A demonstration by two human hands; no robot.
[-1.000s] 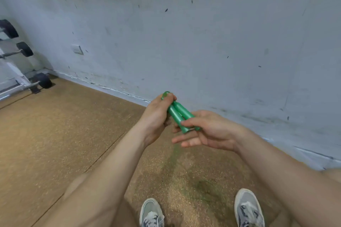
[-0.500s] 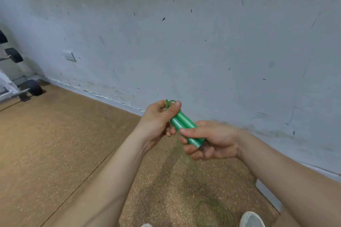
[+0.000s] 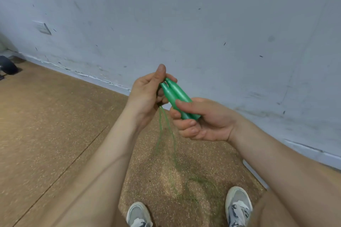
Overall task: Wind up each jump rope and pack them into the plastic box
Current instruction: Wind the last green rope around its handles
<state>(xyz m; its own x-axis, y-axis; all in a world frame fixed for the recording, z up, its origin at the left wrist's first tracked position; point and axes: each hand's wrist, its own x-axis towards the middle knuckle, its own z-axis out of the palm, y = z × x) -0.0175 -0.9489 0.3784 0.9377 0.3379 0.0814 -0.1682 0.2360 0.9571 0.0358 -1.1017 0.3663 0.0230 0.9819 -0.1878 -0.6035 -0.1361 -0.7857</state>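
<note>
Two green jump rope handles lie side by side, held in front of me above the floor. My right hand is closed around their lower ends. My left hand pinches their upper tips, thumb up, where the rope comes out. The thin green rope hangs down in two strands from my left hand and trails in loose loops on the floor between my shoes. The plastic box shows only as a pale edge at the right, behind my right forearm.
A scuffed white wall runs close ahead, meeting the brown speckled floor. A dark weight sits at the far left edge. My two grey shoes are at the bottom.
My right hand has closed more firmly around the handles' lower ends. My left hand shifted to the tips with the thumb raised. The rope strands now hang visibly below.
</note>
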